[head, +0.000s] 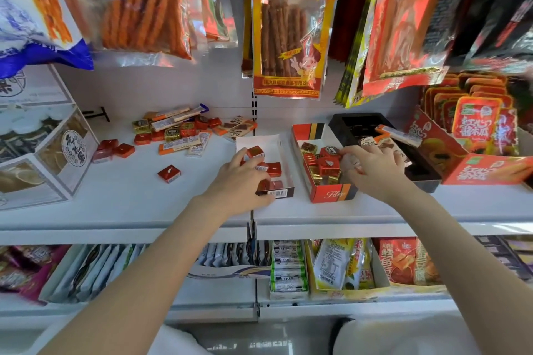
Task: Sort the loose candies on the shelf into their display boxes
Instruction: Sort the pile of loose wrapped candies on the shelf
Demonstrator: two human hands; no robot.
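White shop shelf (138,190), head view. Orange-and-black cardboard display box (331,194) at 3 o'clock of centre reads "Filer" in script on its front wall; it holds a mix of red and gold foil squares, count unclear. Just left of it, a white-lined cardboard box with a brown barcoded front (275,192) holds about five red foil-wrapped square candies. A black plastic tray (346,121) at 2 o'clock carries a wrapper reading something like "Toliver"; not sure.

Left hand (239,179) lies over the white-lined box, thumb and fingers pinching one red square candy (255,151) at its far end. Right hand (375,170) reaches over the "Filer" box, fingers curled with tips among the foil squares; whether it holds one, cannot tell.

Loose pile of candies (181,131) sits at 11 o'clock: red squares, gold squares, orange-and-white bars, too jumbled to count. Three red squares lie at 9 o'clock (114,148), one lone red square (169,173) nearer the front edge.

Hanging snack bag (290,23) at 12 o'clock bears Chinese lettering.
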